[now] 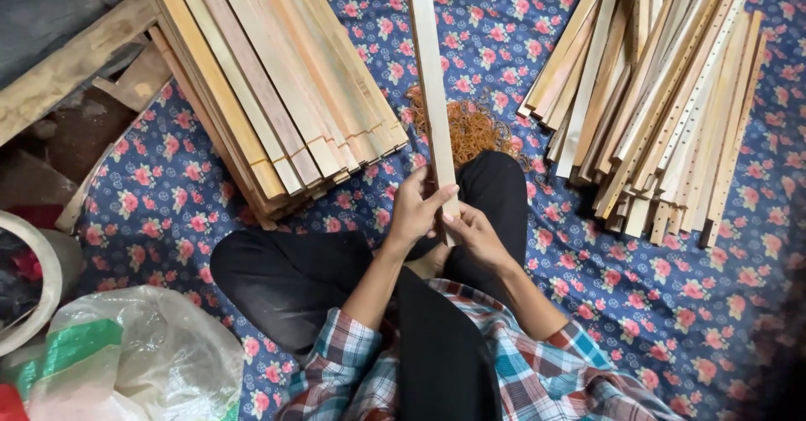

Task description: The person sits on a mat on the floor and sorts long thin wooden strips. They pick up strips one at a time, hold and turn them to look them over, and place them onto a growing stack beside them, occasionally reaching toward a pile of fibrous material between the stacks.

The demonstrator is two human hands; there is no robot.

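1. Left hand (417,205): fingers curled and closed around the near end of a long, flat, pale wooden slat (431,77), thumb side toward the wearer. Forearm bare, checked sleeve rolled at the elbow.

2. Right hand (473,230): just beside and slightly nearer than the left, touching the same slat at its lowest end; fingers wrapped on it from below (the exact grip is partly hidden by the left hand).

3. Slat: held in both hands above the crossed legs in black trousers (311,274), running straight away from the hands to the top edge of view.

4. Heap of orange-brown rubber bands (470,129): on the cloth just beyond the hands, partly behind the slat.

5. Stack of long pale wooden slats with squared ends (277,85): left of the hands and beyond, angled, ends near the left knee.

6. Loose pile of thin wooden strips, several with rows of small holes (663,102): right of the hands and beyond, well apart from them.

7. Blue floral cloth with pink roses (697,303): under everything listed.

8. Clear plastic bag with green band (126,358): far left of the hands, near the wearer.
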